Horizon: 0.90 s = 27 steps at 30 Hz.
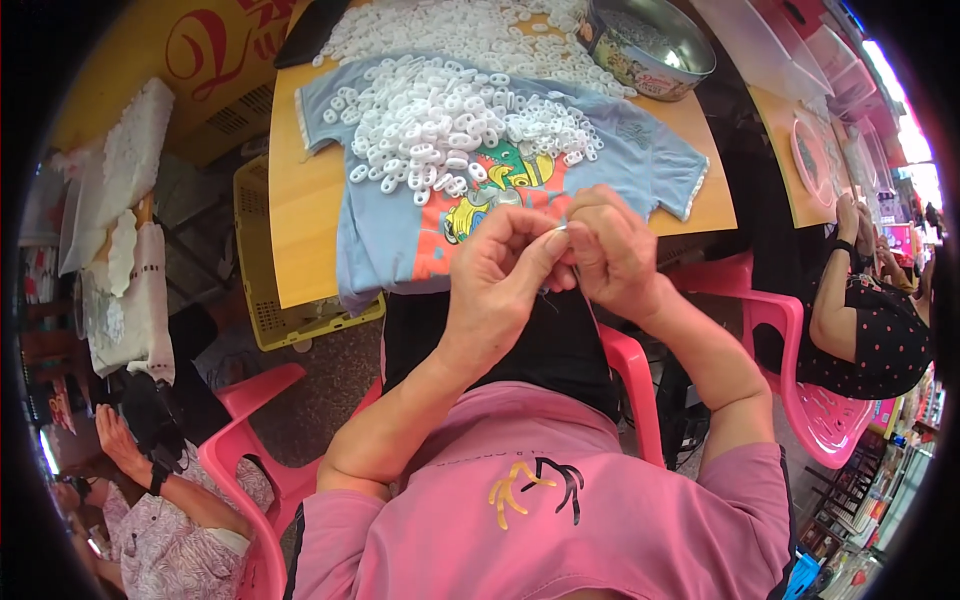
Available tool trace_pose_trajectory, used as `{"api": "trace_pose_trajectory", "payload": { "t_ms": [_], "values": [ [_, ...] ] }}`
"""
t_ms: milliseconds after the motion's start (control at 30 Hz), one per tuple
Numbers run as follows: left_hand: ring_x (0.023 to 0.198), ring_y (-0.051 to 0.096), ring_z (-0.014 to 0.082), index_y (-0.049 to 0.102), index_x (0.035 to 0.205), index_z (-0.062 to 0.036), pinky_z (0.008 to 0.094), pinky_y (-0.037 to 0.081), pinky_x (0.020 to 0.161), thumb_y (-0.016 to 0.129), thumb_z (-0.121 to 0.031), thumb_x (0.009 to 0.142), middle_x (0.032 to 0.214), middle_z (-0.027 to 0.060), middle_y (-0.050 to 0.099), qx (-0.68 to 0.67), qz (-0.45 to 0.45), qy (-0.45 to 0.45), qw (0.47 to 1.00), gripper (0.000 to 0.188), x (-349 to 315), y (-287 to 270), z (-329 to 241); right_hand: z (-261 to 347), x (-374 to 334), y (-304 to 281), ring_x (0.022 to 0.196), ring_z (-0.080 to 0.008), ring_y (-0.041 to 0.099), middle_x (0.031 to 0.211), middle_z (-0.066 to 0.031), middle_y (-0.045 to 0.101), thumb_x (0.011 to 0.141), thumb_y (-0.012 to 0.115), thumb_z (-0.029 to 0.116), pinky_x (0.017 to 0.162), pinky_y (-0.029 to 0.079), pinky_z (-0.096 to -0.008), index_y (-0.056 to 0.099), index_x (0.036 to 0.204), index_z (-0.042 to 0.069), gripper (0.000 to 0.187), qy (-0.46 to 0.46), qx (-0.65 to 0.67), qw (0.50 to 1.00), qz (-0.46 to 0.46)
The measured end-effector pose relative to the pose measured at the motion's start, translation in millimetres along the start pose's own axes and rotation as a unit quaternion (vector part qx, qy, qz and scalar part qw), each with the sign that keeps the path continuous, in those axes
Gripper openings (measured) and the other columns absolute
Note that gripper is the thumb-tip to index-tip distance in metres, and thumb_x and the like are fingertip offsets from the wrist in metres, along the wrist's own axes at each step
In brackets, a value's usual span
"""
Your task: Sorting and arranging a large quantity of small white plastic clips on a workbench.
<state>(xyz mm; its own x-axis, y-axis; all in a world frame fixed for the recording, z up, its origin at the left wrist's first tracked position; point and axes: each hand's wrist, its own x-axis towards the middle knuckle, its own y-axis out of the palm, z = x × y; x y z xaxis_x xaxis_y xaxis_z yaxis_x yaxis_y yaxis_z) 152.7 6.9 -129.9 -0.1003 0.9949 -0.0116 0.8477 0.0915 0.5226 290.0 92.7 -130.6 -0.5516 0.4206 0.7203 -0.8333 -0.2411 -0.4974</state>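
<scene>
Above my lap, at the near edge of the table, both hands come together with their fingertips pinched. My left hand (497, 285) grips a small white piece (562, 228) between thumb and forefinger; only a sliver of it shows. Against it press the curled fingers of my right hand (615, 255), and what they hold is hidden. Just beyond, a light blue T-shirt (375, 225) with an orange cartoon print lies spread on the table. On it sits a heap of small white oval plastic pieces with holes (425, 120), with a smaller pile of white bits (555, 128) to its right.
More white pieces (450, 30) cover the far wooden tabletop (295, 210). A round metal tin (640, 75) stands at the back right. Below the table's left side is a yellow crate (262, 300). Pink chairs (790, 350) flank me, with people seated at both sides.
</scene>
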Motion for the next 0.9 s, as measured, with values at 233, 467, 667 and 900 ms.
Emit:
{"api": "trace_pose_trajectory", "payload": {
  "t_ms": [233,467,667,900],
  "values": [
    [0.071,0.065,0.0139,0.056,0.101,0.001,0.0252,0.052,0.065,0.059,-0.008,0.095,0.087,0.0112,0.067,0.024,-0.043,-0.041,0.998,0.01,-32,-55,-18,6,7,34,0.066,-0.0281,0.055,0.075,-0.0127,0.055,0.094,0.056,0.003,0.057,0.044,-0.0371,0.054,0.086,-0.002,0.009,0.065,0.095,0.984,0.136],
    [0.069,0.064,0.0158,0.057,0.1,-0.0024,0.0258,0.051,0.065,0.058,-0.009,0.096,0.087,0.0107,0.067,0.025,-0.134,-0.015,0.991,0.008,-35,-82,-28,-35,38,43,0.078,-0.03,0.064,0.089,-0.0107,0.063,0.087,0.065,0.018,0.066,0.049,-0.0379,0.067,0.095,0.006,0.014,0.16,-0.139,0.966,0.146],
    [0.071,0.065,0.0138,0.056,0.101,-0.0009,0.0243,0.052,0.067,0.06,-0.011,0.095,0.088,0.0119,0.068,0.041,-0.117,-0.018,0.992,0.013,-31,-82,-32,-43,41,45,0.072,-0.0244,0.064,0.08,-0.0083,0.062,0.087,0.066,0.019,0.064,0.049,-0.0372,0.069,0.095,0.005,0.016,0.132,-0.175,0.962,0.162],
    [0.088,0.064,0.0129,0.057,0.102,-0.0001,0.0246,0.051,0.078,0.06,-0.01,0.095,0.109,0.0159,0.067,0.059,-0.092,0.027,0.994,0.013,-10,-61,-26,-13,47,13,0.065,-0.0037,0.055,0.076,0.0006,0.06,0.09,0.067,0.02,0.057,0.048,-0.0227,0.07,0.105,0.001,0.024,0.453,0.236,0.846,0.155]
  ]
}}
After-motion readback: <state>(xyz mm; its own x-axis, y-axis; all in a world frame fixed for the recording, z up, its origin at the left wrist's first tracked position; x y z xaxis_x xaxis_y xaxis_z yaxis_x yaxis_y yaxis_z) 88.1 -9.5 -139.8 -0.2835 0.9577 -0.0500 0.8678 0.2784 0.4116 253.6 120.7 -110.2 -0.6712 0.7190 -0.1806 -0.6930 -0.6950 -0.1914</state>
